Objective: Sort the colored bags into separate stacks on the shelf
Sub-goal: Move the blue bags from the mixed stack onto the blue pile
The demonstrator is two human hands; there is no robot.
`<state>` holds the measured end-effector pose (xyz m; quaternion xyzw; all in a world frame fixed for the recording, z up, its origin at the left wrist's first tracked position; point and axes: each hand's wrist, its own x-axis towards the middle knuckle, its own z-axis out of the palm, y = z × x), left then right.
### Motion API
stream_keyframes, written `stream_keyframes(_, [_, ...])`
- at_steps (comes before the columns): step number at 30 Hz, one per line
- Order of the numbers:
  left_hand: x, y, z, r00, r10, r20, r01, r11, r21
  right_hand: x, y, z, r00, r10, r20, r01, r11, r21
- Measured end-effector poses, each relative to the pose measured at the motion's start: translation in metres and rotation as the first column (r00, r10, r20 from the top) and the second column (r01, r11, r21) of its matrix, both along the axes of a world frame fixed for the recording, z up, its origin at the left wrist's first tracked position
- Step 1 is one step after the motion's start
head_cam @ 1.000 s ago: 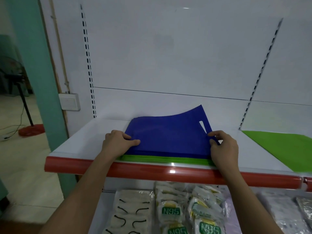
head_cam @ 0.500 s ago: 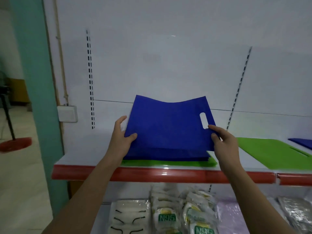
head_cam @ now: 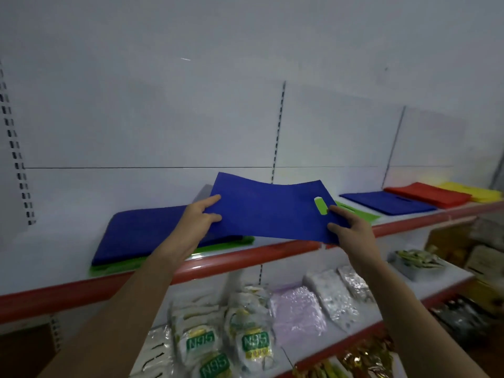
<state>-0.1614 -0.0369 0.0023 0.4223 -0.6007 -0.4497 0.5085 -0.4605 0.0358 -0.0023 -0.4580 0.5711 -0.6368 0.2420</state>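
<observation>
Both hands pinch the flat blue fabric bag (head_cam: 268, 210), left hand (head_cam: 197, 216) at nine o'clock edge, right hand (head_cam: 347, 230) at four, above the red shelf lip (head_cam: 245, 257); blue stack (head_cam: 141, 236) at nine, green bag (head_cam: 354, 211) at three.

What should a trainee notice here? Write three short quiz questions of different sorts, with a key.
1. True or false: both hands hold the lifted blue bag.
2. What colour lies under the blue stack on the left? A red, B green, C yellow.
3. Fill in: beyond the red stack lies a ____ stack.

Key: 1 true, left hand and right hand. 2 B, green bags. 3 yellow.
</observation>
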Motion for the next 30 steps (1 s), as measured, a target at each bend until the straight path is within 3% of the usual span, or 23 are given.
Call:
stream_keyframes(7, [-0.147, 0.027, -0.017, 0.996, -0.092, 0.015, 0.092, 0.996, -0.002, -0.125, 0.072, -0.010, 0.991, -0.087, 0.104, 0.083, 0.996, 0.041])
stream_keyframes(18, [-0.378, 0.080, -0.042, 0.981, -0.192, -0.040, 0.195, 0.978, 0.068, -0.344, 0.164, -0.018, 0.976, -0.212, -0.040, 0.216, 0.968, 0.131])
stream_keyframes(24, [-0.465, 0.086, -0.038, 0.975, -0.223, -0.022, 0.224, 0.972, 0.071, -0.428, 0.171, -0.023, 0.966, -0.253, -0.055, 0.259, 0.948, 0.183])
stream_keyframes(30, [-0.525, 0.057, -0.045, 0.976, -0.215, -0.022, 0.216, 0.974, 0.066, -0.499, 0.124, -0.034, 0.968, -0.243, -0.059, 0.251, 0.946, 0.207])
